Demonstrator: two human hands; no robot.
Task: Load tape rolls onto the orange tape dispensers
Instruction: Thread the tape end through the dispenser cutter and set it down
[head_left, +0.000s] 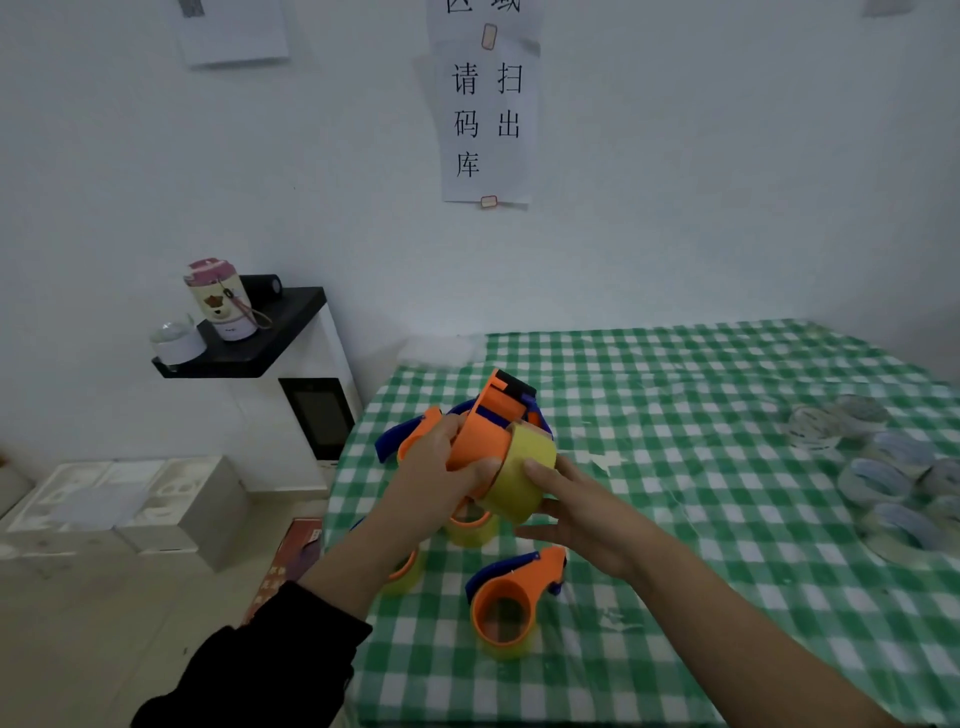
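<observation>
A table (675, 467) covered in green-and-white checked cloth is seen across the right and lower middle of the frame, set against a pale wall (727, 182). A paper sign (487, 124) with printed characters is fixed to the wall at upper centre. At middle left a black shelf (260, 343) carries a pink-lidded bottle (221, 299), and pale boxes (130, 509) are stacked on the floor at lower left. Clear tape rolls (878, 467) are gathered at the right edge of the cloth.

Above the table's left part, an orange dispenser (483, 431) is gripped by the left hand (441, 467), its fingers wrapped round the body. A yellow tape roll (519, 478) is held against the dispenser's side by the right hand (576, 514), thumb on top and fingers curled beneath. A loaded dispenser (511, 597) lies on the cloth at lower centre, below the hands. The left forearm ends in a black sleeve (270, 665).
</observation>
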